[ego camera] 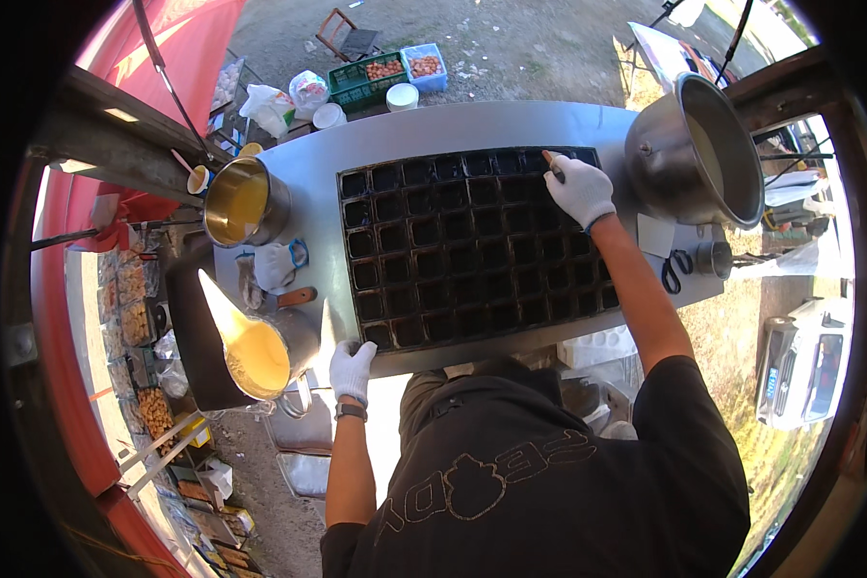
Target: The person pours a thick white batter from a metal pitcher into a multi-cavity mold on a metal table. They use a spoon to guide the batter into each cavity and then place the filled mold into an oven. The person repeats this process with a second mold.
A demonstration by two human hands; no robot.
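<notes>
A large black baking mould pan (pixel 469 249) with many square cups lies on the metal worktable (pixel 477 119). My right hand (pixel 581 191), in a white knit glove, is closed around a small tool with a brown handle end (pixel 548 155) over the pan's far right cups. The tool's working end is hidden by the glove. At the near left corner of the pan is my left hand (pixel 352 368), also gloved. Its fingers touch the corner, but whether they grip the pan or the table edge is unclear. The cups look dark inside.
Left of the pan stand a steel pot with yellow liquid (pixel 246 206), a pitcher of pale batter (pixel 256 357), a spare glove (pixel 274 266) and a wooden-handled tool (pixel 296 296). A big steel pot (pixel 693 152), black-handled scissors (pixel 675 271) and a metal cup (pixel 713 259) are to the right.
</notes>
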